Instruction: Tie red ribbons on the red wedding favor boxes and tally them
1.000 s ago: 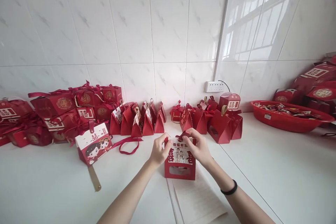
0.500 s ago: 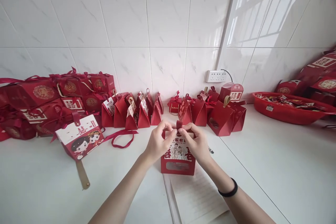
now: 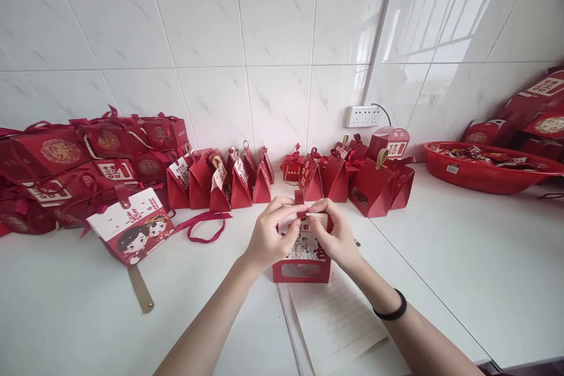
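A red and white gift box (image 3: 301, 271) with a printed couple and a small window stands upright in front of me. My left hand (image 3: 274, 233) pinches the top of this box from the left, near its strap loop (image 3: 299, 197). From the other side my right hand (image 3: 333, 234), a black band on its wrist, closes on the same top edge. Both hands' fingertips meet around the strap, covering part of it. Under and in front of the box lies lined paper (image 3: 337, 323).
To the left sits another printed box (image 3: 132, 223) with a loose gold strap (image 3: 141, 291) and a ribbon (image 3: 207, 229). Several red boxes (image 3: 240, 182) line the wall. A red basin (image 3: 480, 173) of wrapped sweets stands right, below a power strip (image 3: 363, 116).
The view has tilted slightly. My fingers have shifted at the top of the box, with the thumbs lower on its front, and more of the strap loop shows above them.
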`<action>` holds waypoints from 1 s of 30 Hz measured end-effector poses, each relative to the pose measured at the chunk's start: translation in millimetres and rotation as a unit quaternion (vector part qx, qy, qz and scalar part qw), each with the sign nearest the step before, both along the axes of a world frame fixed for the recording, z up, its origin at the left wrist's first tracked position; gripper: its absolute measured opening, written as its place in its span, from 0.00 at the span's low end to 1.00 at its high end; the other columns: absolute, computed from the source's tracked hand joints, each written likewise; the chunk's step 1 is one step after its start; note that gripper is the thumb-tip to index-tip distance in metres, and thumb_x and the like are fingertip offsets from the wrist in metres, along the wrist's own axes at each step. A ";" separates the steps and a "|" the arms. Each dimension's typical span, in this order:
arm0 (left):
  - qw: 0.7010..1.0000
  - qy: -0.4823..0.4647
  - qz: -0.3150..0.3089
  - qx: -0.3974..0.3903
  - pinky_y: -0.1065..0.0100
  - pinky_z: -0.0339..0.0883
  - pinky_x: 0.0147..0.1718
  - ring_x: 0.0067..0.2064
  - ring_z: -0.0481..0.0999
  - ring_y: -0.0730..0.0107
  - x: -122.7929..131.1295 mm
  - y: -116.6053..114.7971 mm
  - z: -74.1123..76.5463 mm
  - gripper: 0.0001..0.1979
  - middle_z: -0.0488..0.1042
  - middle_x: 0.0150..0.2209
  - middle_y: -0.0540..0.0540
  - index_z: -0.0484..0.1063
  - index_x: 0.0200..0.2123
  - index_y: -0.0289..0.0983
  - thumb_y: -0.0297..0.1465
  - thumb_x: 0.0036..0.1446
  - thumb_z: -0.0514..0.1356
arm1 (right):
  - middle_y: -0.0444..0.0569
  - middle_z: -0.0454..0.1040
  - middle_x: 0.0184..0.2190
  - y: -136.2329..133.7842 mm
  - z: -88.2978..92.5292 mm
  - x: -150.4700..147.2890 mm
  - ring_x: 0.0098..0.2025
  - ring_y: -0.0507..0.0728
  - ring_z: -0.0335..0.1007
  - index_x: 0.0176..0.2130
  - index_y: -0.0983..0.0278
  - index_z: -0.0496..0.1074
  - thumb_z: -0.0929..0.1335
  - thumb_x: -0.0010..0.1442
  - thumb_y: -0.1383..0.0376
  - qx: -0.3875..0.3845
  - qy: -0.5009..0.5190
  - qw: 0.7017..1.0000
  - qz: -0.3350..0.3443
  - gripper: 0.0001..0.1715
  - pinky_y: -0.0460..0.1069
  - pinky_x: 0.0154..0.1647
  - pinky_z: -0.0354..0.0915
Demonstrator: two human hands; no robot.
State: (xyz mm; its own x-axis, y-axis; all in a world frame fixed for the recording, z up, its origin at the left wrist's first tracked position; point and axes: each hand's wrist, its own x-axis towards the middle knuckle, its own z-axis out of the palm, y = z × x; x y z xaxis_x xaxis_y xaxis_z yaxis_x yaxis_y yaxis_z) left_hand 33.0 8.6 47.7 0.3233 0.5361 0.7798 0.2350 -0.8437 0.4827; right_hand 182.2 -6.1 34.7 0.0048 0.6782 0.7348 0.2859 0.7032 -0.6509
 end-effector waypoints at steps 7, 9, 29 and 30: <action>1.000 -0.003 0.015 -0.007 0.73 0.70 0.34 0.39 0.72 0.72 -0.8 -4.9 -0.9 0.15 0.69 0.37 0.47 0.73 0.43 0.40 0.23 0.55 0.54 | 0.44 0.70 0.28 -1.9 -0.9 1.4 0.31 0.53 0.67 0.31 0.62 0.65 0.64 0.58 0.65 -0.025 0.005 1.000 0.010 0.03 0.47 0.33 0.63; 1.000 -0.007 0.010 -0.003 0.73 0.70 0.35 0.39 0.72 0.73 -0.9 -6.5 -0.5 0.14 0.69 0.37 0.47 0.73 0.43 0.40 0.23 0.54 0.54 | 0.45 0.71 0.31 -2.8 -0.4 2.4 0.33 0.54 0.68 0.32 0.62 0.65 0.64 0.57 0.65 -0.027 0.000 1.000 0.014 0.02 0.48 0.36 0.63; 0.997 -0.043 0.003 -0.057 0.74 0.65 0.28 0.29 0.69 0.76 1.2 -2.5 -0.1 0.11 0.69 0.29 0.50 0.75 0.39 0.39 0.25 0.54 0.56 | 0.44 0.71 0.26 -3.2 5.0 2.9 0.26 0.51 0.64 0.29 0.63 0.68 0.65 0.53 0.64 -0.119 0.015 0.993 0.010 0.04 0.45 0.24 0.59; 0.997 -0.049 0.003 -0.060 0.74 0.65 0.27 0.29 0.69 0.76 1.8 -2.2 -0.6 0.11 0.69 0.29 0.50 0.76 0.39 0.39 0.25 0.54 0.56 | 0.44 0.72 0.27 -2.8 4.7 3.0 0.26 0.51 0.64 0.30 0.63 0.68 0.65 0.53 0.64 -0.122 0.014 0.992 0.008 0.05 0.45 0.24 0.59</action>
